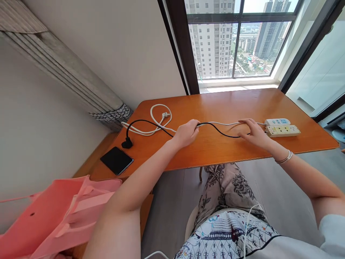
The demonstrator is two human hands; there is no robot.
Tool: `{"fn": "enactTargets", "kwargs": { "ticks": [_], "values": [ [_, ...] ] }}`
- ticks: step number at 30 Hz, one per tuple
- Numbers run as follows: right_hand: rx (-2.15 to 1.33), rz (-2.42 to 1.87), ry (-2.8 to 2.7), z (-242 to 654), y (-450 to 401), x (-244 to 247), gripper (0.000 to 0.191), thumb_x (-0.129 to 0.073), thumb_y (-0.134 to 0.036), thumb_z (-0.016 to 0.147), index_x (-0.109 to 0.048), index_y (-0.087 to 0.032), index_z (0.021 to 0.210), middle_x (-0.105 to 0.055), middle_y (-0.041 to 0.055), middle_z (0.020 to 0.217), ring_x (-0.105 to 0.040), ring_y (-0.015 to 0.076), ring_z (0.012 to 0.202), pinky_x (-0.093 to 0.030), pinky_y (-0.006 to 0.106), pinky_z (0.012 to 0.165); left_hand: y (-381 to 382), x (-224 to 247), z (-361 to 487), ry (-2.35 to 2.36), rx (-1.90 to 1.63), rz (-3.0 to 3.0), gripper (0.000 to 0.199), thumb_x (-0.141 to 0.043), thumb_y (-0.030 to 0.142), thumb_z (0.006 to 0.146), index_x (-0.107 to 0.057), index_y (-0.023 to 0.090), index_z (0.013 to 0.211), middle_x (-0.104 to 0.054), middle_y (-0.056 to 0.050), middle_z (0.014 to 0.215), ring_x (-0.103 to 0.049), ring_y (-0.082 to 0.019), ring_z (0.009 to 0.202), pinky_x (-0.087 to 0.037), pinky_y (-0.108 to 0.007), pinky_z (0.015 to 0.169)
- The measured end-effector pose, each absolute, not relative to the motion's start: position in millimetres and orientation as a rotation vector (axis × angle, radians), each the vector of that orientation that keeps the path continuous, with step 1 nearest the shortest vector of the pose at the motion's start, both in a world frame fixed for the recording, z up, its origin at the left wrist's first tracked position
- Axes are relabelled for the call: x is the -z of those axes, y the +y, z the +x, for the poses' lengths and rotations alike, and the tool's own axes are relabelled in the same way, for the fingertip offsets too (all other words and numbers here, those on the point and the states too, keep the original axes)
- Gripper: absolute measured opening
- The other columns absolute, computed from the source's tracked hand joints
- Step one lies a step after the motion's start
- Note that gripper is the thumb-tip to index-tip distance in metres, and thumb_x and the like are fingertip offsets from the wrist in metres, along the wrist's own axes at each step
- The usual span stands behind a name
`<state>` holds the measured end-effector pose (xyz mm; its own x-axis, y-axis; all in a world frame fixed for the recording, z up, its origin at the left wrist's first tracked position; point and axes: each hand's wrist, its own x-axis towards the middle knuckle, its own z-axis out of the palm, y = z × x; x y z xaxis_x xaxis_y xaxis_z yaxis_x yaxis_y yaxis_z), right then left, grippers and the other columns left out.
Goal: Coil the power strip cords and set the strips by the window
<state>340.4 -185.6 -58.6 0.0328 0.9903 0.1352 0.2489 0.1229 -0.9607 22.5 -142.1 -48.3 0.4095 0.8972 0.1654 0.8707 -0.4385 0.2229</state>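
Near the middle of the tabletop, my left hand (187, 133) is closed around a black power cord (222, 134) and a white power cord (225, 124) together. My right hand (256, 133) is over the cords close to their strip ends, its thumb and fingers apart. Just right of it, a white power strip (277, 122) lies beside a cream power strip (283, 131). To the left rest a black plug (127, 143) and a white plug (165, 115), the latter within a loose loop of white cord.
The orange-brown wooden table (215, 104) stands by a window (239, 43). A dark flat tablet-like device (116, 160) lies at its left end. A pink fabric organizer (67, 212) is at the lower left, and a curtain (70, 72) hangs by the wall.
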Motion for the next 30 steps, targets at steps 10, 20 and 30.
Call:
{"fn": "enactTargets", "kwargs": {
  "ticks": [10,20,30],
  "values": [
    [-0.873,-1.194,-2.201,234.9,-135.2,-56.1,0.022,-0.055,-0.016,0.098,-0.069,-0.02,0.081,-0.04,-0.0108,0.049,-0.035,0.0053,0.047,-0.029,0.019,0.045,-142.6,-0.9,32.2,1.311,-1.12,2.391,0.018,-0.046,0.032,0.093,-0.059,0.022,0.099,-0.063,-0.003,0.087,-0.057,-0.018,0.079,-0.045,-0.031,0.074],
    [-0.705,-0.942,-1.629,265.1,-113.1,-168.2,0.033,-0.059,-0.024,0.098,-0.049,-0.014,0.068,-0.028,-0.0142,0.044,-0.022,-0.0012,0.039,-0.016,0.009,0.042,-88.4,38.6,-22.9,1.604,-1.017,2.2,0.014,-0.061,0.032,0.084,-0.059,0.023,0.074,-0.061,-0.001,0.069,-0.056,-0.019,0.076,-0.043,-0.032,0.075],
    [-0.815,-0.722,-1.182,260.4,-121.4,-211.1,0.034,-0.021,-0.007,0.086,-0.015,-0.021,0.056,-0.014,-0.0107,0.049,-0.014,-0.0069,0.038,-0.012,0.019,0.051,-74.1,67.5,10.5,1.195,-1.004,1.637,0.039,-0.039,0.047,0.104,-0.045,0.021,0.075,-0.039,0.007,0.053,-0.051,-0.008,0.054,-0.05,-0.031,0.07]
  ]
}}
